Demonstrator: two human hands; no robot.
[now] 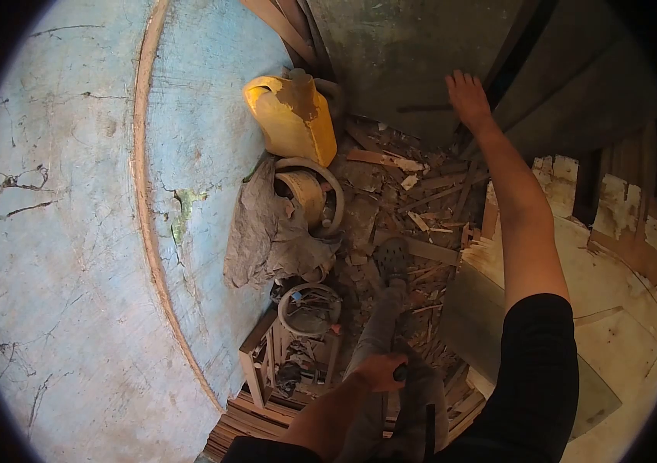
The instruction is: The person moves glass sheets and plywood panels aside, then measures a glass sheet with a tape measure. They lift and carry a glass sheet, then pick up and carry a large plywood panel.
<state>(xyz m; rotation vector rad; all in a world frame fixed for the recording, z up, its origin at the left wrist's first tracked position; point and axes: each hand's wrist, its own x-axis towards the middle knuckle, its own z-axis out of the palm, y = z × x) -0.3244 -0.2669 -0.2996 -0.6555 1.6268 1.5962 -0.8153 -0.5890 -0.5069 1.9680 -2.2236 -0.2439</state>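
Observation:
My left hand [377,373] is closed in front of my legs, wrapped round a dark handle [400,373] with a rounded end. What the handle belongs to is hidden. My right arm reaches far forward, and my right hand [469,100] has its fingers stretched out, overlapping the large dark panel [405,46] at the back. A dark bar [525,54] slants down just beside that hand. My foot in a dark clog [392,258] stands among wood scraps [429,204] on the floor.
A yellow jerrycan [298,116], a round-rimmed container [309,197] and a grey cloth [267,228] lie along the blue wall [197,116]. Nearer are a small bucket [309,310] and a wooden frame [255,374]. Pale boards [614,339] lean at right.

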